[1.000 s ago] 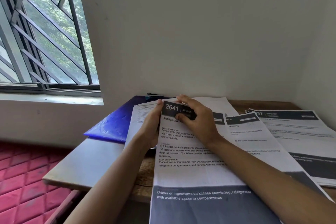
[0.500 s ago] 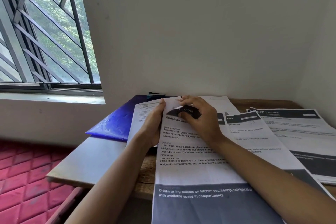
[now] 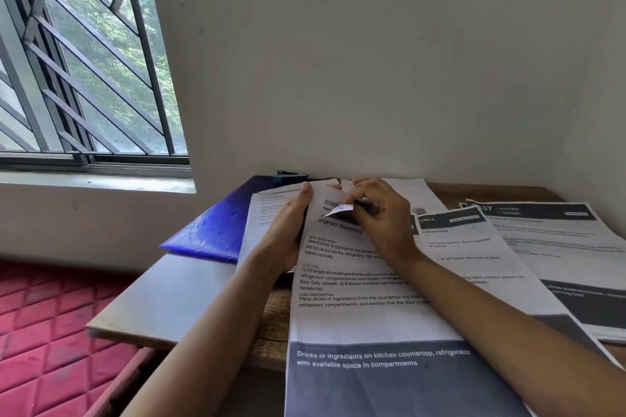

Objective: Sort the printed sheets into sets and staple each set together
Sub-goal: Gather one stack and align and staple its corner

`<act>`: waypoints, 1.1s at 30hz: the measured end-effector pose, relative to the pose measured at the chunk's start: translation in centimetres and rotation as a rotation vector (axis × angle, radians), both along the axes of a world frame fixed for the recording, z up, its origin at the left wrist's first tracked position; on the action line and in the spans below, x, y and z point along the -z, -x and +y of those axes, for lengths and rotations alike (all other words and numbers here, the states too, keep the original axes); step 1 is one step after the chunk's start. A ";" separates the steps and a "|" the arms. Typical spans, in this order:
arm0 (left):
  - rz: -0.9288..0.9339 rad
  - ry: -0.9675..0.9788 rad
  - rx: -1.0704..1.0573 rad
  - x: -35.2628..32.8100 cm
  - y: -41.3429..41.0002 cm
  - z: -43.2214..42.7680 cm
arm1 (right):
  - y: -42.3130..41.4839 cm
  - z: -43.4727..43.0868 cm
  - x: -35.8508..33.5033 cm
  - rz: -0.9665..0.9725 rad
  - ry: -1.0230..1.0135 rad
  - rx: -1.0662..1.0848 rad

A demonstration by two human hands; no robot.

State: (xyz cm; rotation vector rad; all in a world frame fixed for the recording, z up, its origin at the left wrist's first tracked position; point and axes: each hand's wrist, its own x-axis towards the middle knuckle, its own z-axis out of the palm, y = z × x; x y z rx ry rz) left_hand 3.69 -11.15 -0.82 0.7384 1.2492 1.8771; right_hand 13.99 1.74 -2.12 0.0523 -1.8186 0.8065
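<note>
A printed set headed "Refrigerator Restocking" [image 3: 366,318] lies in front of me, its near end hanging over the table edge. My left hand [image 3: 288,230] holds its top left edge, thumb up along the paper. My right hand [image 3: 379,213] pinches the top sheet's dark upper corner and folds it down toward me, so the sheet below shows. More printed sheets lie to the right: one headed "Cleaning" [image 3: 474,247] and a "Kitchen" stack [image 3: 559,240]. Another sheet [image 3: 267,213] sits under my left hand. A dark stapler [image 3: 291,174] rests by the wall, mostly hidden.
A blue plastic folder [image 3: 216,230] lies at the back left, overhanging a grey board [image 3: 162,301] on the wooden table [image 3: 271,332]. White walls close off the back and right. A barred window is at the left, with a red patterned floor below.
My right hand has peeled the dark header corner of the top sheet back and folded it toward me; the number 2641 no longer shows. My left hand stays at the left edge.
</note>
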 end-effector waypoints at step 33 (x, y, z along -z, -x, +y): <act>-0.014 0.036 0.074 0.1 -0.3 -0.4 | 0.0 0.0 -0.1 -0.010 -0.010 0.015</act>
